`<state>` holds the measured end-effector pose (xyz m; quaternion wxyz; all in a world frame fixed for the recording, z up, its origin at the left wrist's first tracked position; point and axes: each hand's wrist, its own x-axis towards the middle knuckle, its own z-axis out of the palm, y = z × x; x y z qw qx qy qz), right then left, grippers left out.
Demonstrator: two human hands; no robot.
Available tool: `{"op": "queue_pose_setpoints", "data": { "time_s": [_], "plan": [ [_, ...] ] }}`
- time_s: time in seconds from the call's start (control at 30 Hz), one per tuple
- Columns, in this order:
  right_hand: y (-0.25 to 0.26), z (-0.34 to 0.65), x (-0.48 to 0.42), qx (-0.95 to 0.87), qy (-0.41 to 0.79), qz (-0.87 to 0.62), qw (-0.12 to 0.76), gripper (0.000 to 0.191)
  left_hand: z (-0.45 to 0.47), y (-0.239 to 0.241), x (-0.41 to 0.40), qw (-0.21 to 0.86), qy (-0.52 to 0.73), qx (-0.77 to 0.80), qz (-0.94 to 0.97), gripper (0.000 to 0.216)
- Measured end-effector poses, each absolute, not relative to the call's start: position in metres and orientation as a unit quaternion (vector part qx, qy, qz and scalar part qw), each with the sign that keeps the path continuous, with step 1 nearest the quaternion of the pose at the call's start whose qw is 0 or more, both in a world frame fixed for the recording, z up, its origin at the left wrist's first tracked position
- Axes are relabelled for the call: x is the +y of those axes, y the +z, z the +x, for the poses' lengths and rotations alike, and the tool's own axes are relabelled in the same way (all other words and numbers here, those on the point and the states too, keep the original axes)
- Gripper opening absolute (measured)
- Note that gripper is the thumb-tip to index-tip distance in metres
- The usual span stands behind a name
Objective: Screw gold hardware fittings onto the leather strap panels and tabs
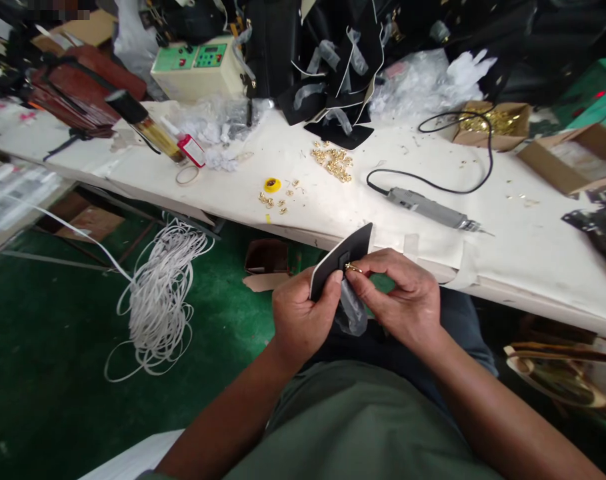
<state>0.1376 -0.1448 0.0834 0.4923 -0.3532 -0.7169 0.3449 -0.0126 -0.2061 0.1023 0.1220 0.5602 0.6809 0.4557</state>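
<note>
Just off the table's (313, 212) near edge: black panel (331, 265), long axis slanting up from the left hand toward the table.
Left hand (303, 313): thumb and fingers pinch the panel's lower end.
Right hand (407, 293): nearer the gold fitting (353, 268), fingertips closed on it, against mid-panel.
Room: green floor (227, 333) leftward; table edge beyond the panel's tip.

The black panel (331, 267) looks matt and leathery to me, the gold fitting (353, 268) glossy metal; upper right of the frame, crinkled, shiny plastic wrapping (413, 83) and a matt cardboard box (547, 163).
</note>
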Motion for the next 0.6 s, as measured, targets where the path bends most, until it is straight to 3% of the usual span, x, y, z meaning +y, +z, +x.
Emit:
{"op": "queue_pose_setpoints", "data": {
  "time_s": [0.2, 0.4, 0.6],
  "plan": [
    [0.083, 0.15, -0.15, -0.729, 0.313, -0.368, 0.484, 0.008, -0.006, 0.101, -0.207, 0.122, 0.433, 0.657, 0.606, 0.018],
    [0.079, 0.168, -0.142, -0.813, 0.209, -0.309, 0.446, 0.014, 0.004, 0.102, -0.213, 0.148, 0.426, 0.665, 0.595, 0.021],
    [0.08, 0.165, -0.146, -0.739, 0.349, -0.35, 0.458, 0.013, 0.012, 0.094, -0.218, 0.148, 0.45, 0.652, 0.592, 0.016]
  ]
}}
